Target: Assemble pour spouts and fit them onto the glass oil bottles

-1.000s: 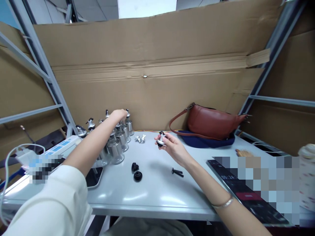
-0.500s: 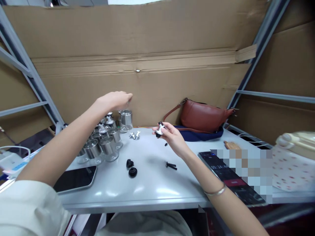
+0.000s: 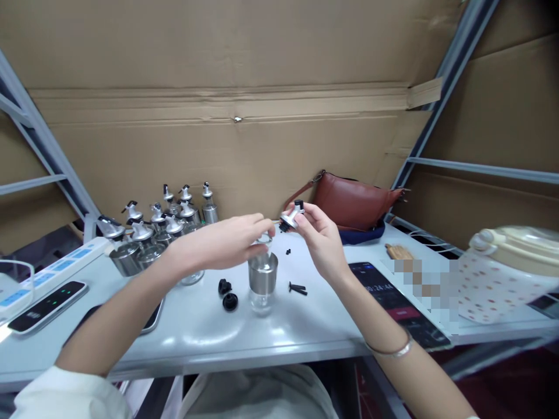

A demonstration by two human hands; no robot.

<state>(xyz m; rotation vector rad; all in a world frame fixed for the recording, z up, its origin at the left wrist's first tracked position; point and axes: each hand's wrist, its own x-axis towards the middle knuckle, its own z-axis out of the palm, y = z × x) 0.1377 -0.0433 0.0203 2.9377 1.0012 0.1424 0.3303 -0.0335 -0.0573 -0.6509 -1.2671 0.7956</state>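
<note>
In the head view, my left hand (image 3: pixel 236 240) is closed around the glass neck of an oil bottle (image 3: pixel 262 276) with a metal sleeve, upright over the middle of the table. My right hand (image 3: pixel 321 233) pinches a silver pourer spout (image 3: pixel 293 216) with a black tip and a black ribbed stopper. The spout is up and to the right of the bottle's mouth, apart from it. Left of the bottle lie two round black plastic pieces (image 3: pixel 230 301). Small black stick-like parts (image 3: pixel 298 288) lie to its right, with tiny black bits (image 3: pixel 288 251) behind.
Several bottles with spouts (image 3: pixel 151 253) crowd the left, beside a power strip (image 3: pixel 56 273). A dark phone (image 3: pixel 152 317) lies under my left forearm. At right are a timer screen (image 3: pixel 395 299), a brown bag (image 3: pixel 345 203), a wooden piece (image 3: pixel 398 252) and a dotted container (image 3: pixel 502 285).
My left hand has brought a bottle from the back left to the middle, near my right hand. The spout has risen slightly in my right hand. The camera view has shifted.
</note>
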